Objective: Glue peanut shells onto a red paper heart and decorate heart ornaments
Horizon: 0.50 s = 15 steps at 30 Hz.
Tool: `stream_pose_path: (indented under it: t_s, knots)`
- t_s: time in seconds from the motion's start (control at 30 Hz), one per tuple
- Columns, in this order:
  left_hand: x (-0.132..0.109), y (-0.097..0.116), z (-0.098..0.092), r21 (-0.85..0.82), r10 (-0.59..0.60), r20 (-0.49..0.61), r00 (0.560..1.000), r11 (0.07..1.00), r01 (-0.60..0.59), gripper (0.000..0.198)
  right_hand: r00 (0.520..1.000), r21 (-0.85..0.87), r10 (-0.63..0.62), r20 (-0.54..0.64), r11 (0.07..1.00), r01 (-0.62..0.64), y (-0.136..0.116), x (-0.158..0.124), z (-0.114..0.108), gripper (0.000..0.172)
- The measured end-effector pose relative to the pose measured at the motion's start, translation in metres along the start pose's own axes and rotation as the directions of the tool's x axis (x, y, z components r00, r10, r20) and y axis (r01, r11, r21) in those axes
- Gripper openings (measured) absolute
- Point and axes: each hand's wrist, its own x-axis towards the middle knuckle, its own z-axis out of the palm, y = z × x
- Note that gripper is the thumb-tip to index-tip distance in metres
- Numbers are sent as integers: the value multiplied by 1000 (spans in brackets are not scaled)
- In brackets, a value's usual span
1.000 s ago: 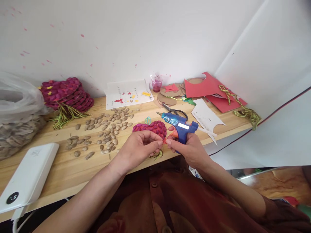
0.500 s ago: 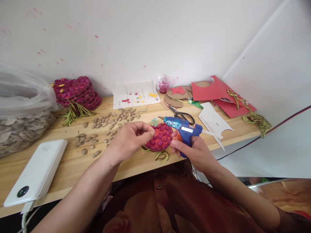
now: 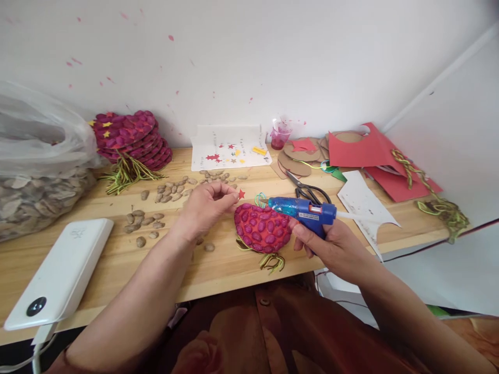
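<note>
From the head, a wooden table [image 3: 222, 274] is seen from above. A red star [image 3: 241, 194] is pinched at the fingertips of the left hand [image 3: 210, 205], with finger and thumb pressed together. The star is held up above the table, just left of the tip of the glue gun [image 3: 302, 209].

The glue gun is gripped by the right hand [image 3: 339, 249], with the fingers wrapped around its handle. Its tip is pointed to the left. Whether the trigger is being squeezed cannot be told.

A purple round [image 3: 262, 228] is laid on the table between the two hands. It is covered in purple bumps on red, with a blue-green loop [image 3: 260, 199] at the top and green and brown strings [image 3: 272, 263] at the bottom.

Peanuts [image 3: 171, 190] are spread to the left. Behind them, more purple rounds are piled in a stack [image 3: 132, 136], beside a big clear bag [image 3: 42, 171]. A white box [image 3: 62, 270] is set at the front left, with a cord plugged in. Small stars are scattered on a white paper [image 3: 205, 139] at the back. Scissors [image 3: 310, 191] are left behind the glue gun, near a white card [image 3: 366, 205]. A cup [image 3: 279, 136] is placed by the wall.
</note>
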Motion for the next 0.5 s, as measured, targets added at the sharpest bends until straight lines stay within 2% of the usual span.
stream_pose_path:
  t_s: [0.2,0.5]
  knots:
    - [1,-9,1,6,-15,33,999,1000,15,29,999,-22,49,15,999,-48,-6,14,6,36]
    - [3,-11,3,-2,-62,63,996,998,62,23,999,-153,-9,31,988,13,-6,26,7,30]
